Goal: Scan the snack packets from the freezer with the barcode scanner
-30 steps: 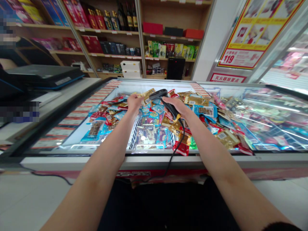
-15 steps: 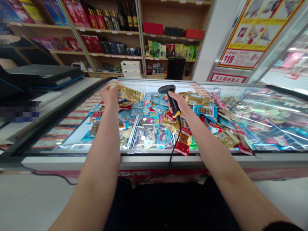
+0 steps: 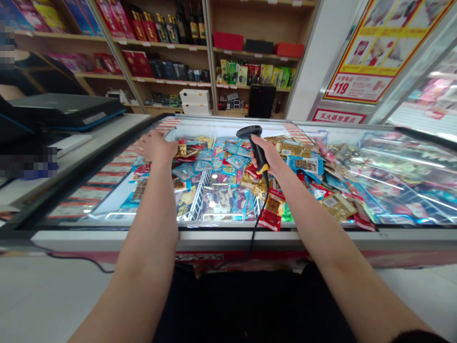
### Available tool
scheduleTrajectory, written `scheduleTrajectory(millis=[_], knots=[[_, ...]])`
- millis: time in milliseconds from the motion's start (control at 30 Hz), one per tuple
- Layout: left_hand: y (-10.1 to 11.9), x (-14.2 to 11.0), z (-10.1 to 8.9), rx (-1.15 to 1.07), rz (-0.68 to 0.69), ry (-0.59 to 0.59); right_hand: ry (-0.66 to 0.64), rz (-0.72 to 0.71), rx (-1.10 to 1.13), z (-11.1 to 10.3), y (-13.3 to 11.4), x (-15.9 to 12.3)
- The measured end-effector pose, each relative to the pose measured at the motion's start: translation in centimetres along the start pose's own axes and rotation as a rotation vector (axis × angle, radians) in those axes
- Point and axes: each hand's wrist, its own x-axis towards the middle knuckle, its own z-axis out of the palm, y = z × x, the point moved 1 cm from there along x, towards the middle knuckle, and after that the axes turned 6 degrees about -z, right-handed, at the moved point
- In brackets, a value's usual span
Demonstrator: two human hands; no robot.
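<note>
My left hand point(image 3: 157, 147) is open with its fingers spread, over the left side of the freezer top. Beside its thumb lie several snack packets, among them a gold packet point(image 3: 181, 150) and a blue packet point(image 3: 184, 171). My right hand point(image 3: 266, 155) grips a black and yellow barcode scanner point(image 3: 260, 155) by its handle, head up, above the packets. A black cable point(image 3: 262, 209) hangs from the scanner over the freezer's front edge. To the right of that hand are another gold packet point(image 3: 293, 149) and a blue packet with a barcode label point(image 3: 305, 164).
Under the glass of the chest freezer point(image 3: 228, 245) are white wire baskets point(image 3: 200, 195). A counter point(image 3: 117, 138) with a black device point(image 3: 64, 112) stands at left, near another person. Shelves point(image 3: 160, 46) of boxes and bottles line the back.
My left hand has let go of the gold packet it held, and its fingers have spread. My right hand with the barcode scanner has barely moved.
</note>
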Motion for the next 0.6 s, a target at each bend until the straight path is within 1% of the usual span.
scheduleTrajectory(millis=[33,67,100,167,233,300,367,467,533,600], knots=[[-0.1,0.0,0.4,0.028,0.004,-0.061,-0.001,0.004,0.002,0.0,0.0,0.0],[-0.2,-0.1,0.7,0.038,0.011,-0.09,0.002,0.005,0.005,0.0,0.0,0.0],[-0.2,-0.2,0.8,0.029,0.024,-0.089,0.002,0.008,0.007,0.0,0.0,0.1],[0.2,-0.7,0.8,-0.033,0.075,-0.032,0.003,0.013,0.009,-0.1,0.1,0.2],[1.2,-1.6,0.8,-0.109,0.146,0.016,0.007,0.012,0.014,-0.3,0.1,0.4],[2.6,-2.9,1.2,-0.156,0.231,0.004,0.017,0.005,0.024,-0.5,0.2,0.5],[4.1,-4.9,2.1,-0.138,0.357,-0.067,0.038,-0.008,0.044,-0.6,0.3,0.6],[5.7,-8.2,4.1,-0.072,0.549,-0.241,0.059,-0.018,0.072,-0.7,0.4,0.6],[6.2,-10.3,5.3,-0.015,0.642,-0.333,0.07,-0.019,0.078,-0.7,0.3,0.6],[6.4,-11.7,6.2,0.036,0.696,-0.382,0.08,-0.021,0.078,-0.7,0.3,0.6]])
